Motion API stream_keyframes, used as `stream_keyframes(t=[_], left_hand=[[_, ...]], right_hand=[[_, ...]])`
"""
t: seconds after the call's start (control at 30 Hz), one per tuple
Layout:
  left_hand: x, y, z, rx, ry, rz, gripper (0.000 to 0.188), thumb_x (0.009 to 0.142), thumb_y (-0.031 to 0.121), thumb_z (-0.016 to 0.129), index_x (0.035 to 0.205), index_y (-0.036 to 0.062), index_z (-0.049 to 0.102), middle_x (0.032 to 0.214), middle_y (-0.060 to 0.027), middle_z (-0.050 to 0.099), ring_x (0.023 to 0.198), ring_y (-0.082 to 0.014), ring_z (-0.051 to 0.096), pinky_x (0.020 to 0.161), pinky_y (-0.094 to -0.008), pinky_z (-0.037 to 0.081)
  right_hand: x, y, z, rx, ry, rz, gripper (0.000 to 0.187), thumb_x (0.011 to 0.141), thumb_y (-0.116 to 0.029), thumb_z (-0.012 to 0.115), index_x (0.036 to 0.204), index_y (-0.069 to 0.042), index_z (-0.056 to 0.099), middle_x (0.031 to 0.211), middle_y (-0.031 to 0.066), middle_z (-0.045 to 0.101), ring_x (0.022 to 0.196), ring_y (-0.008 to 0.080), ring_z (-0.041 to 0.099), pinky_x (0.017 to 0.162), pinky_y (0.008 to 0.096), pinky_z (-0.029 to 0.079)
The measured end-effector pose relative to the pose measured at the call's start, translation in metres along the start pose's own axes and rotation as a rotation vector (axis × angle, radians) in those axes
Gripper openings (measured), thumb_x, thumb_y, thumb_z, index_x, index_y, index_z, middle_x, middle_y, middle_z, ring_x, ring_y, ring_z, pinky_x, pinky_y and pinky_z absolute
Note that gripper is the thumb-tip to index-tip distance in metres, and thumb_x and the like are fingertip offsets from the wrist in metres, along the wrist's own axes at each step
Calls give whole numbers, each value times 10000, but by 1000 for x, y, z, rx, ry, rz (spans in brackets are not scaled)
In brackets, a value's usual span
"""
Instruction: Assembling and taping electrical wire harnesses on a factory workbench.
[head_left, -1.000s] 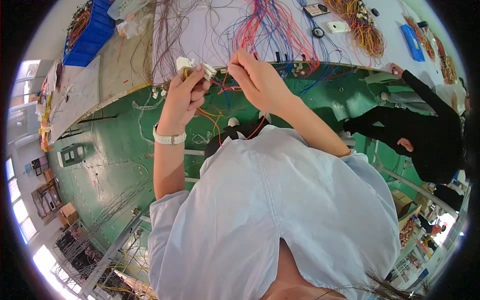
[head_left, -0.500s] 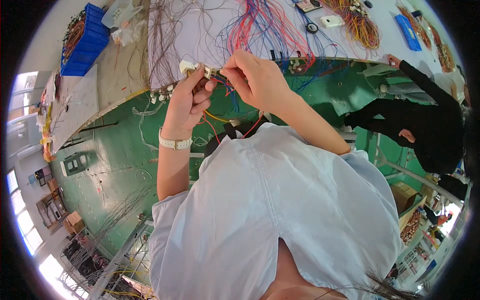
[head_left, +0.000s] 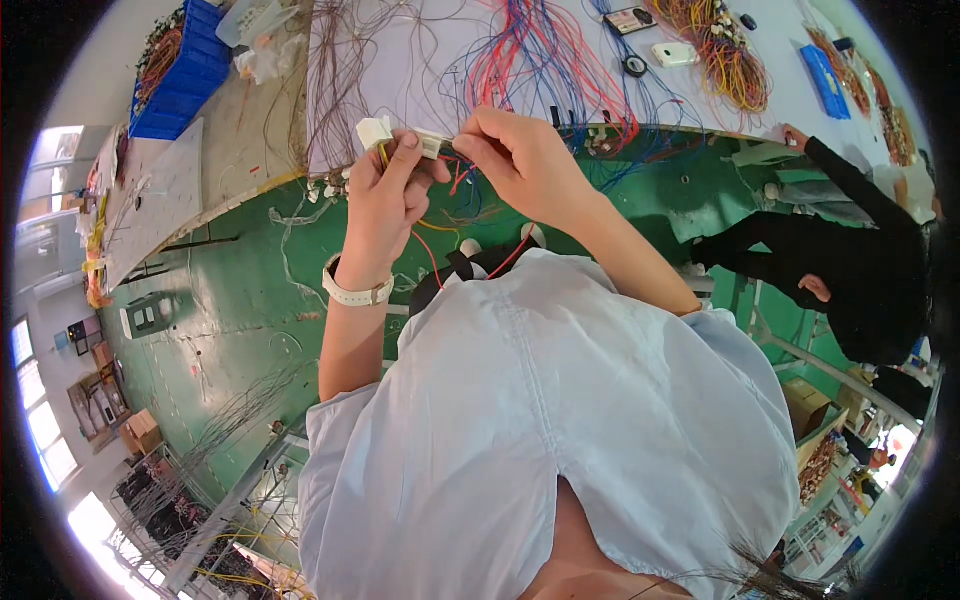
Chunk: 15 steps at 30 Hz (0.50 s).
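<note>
My left hand (head_left: 385,215), with a white watch strap at the wrist, is closed around white plastic connector housings. One white housing (head_left: 374,132) sticks out past the fingers on the left, with yellow wire at it. Another white housing (head_left: 432,146) shows to the right of the thumb. My right hand (head_left: 530,170) is pinched just right of that second housing, on what looks like a thin wire whose end is hard to make out. A red wire (head_left: 428,250) hangs below my left hand toward my lap.
Brown, red and blue wires (head_left: 550,60) lie across the white tabletop (head_left: 420,70). Yellow wire bundles (head_left: 735,65) and a black tape roll (head_left: 634,66) are farther right. A blue crate (head_left: 180,75) stands far left. On the right is a person in black (head_left: 860,250), one hand at the table edge.
The view has shifted slightly. The white housings are turned and show more between my hands. My right fingers are still pinched, now a little farther from my left hand.
</note>
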<state>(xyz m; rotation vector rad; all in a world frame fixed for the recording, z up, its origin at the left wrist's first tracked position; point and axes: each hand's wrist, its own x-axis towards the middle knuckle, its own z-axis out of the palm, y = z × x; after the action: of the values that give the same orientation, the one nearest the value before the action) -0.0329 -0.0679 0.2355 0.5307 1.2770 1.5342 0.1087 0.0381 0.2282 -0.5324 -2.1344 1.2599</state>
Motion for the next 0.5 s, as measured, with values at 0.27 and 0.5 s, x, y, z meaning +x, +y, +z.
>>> stream_keyframes(t=[0.27, 0.5], left_hand=[[-8, 3, 4, 122, 126, -8, 245, 960, 259, 511, 850, 42, 539, 614, -12, 536, 418, -17, 344, 374, -188, 235], [-1, 0, -18, 243, 115, 77, 247, 964, 255, 506, 847, 41, 542, 605, 5, 509, 430, -16, 351, 380, -190, 238]], right_hand=[[1, 2, 28, -30, 298, -243, 140, 828, -57, 634, 747, -19, 527, 622, 111, 507, 506, 274, 493, 457, 339, 381], [13, 11, 40, 1, 208, -175, 164, 835, -86, 637, 738, 2, 539, 644, 123, 522, 532, 279, 515, 476, 352, 390]])
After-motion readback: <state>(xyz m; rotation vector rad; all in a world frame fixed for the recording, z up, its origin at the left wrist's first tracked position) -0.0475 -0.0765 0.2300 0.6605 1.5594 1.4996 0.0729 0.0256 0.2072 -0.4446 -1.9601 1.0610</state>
